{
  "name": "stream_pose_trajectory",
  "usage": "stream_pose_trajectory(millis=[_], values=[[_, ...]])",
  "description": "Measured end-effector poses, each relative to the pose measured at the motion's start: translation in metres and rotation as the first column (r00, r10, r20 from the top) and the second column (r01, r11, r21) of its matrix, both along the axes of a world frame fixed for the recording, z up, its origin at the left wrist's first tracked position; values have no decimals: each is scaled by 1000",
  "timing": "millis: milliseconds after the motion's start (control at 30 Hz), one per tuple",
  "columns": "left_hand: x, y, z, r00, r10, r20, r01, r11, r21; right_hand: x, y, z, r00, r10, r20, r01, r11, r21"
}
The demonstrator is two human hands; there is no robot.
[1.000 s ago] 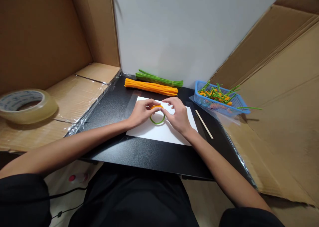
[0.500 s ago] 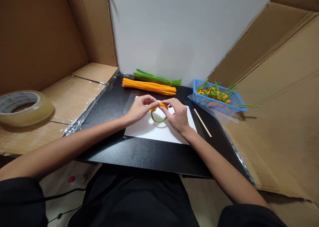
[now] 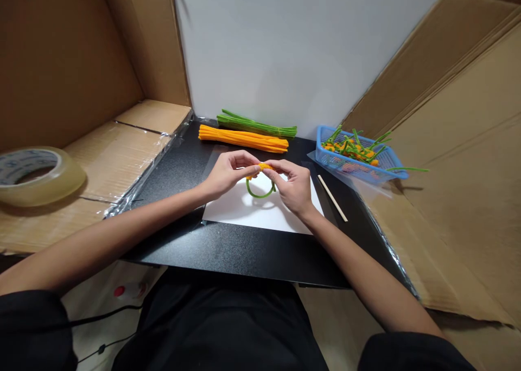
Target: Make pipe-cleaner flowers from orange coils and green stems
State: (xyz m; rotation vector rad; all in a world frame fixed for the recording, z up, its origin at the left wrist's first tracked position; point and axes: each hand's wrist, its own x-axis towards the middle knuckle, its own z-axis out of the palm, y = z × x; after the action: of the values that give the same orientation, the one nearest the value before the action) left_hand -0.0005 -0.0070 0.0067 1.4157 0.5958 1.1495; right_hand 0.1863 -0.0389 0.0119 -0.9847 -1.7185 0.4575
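Note:
Between both hands is an orange pipe cleaner, coiled or bunched, its shape partly covered by fingers. My left hand pinches its left side with thumb and fingertips. On the right side, my right hand closes on it in the same way. A green pipe cleaner hangs below in a curved loop, joined to the orange piece or held along with it; the join is hidden. Under the hands lies a sheet of white paper.
Behind the paper lie an orange pipe cleaner bundle and a green bundle. A blue basket at right holds orange-and-green pieces. A thin pale stick lies beside the paper. A tape roll rests on cardboard at left.
My right hand has shifted slightly right and turned. More of the green loop's right end shows, and less of the orange is visible between the fingers. The view has moved slightly.

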Motion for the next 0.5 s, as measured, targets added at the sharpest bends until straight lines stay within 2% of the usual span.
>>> stream_pose_trajectory(millis=[500], values=[[-2, 2, 0, 999, -10, -33, 11, 999, 49, -3, -2, 0, 996, -7, -90, -5, 992, -128]])
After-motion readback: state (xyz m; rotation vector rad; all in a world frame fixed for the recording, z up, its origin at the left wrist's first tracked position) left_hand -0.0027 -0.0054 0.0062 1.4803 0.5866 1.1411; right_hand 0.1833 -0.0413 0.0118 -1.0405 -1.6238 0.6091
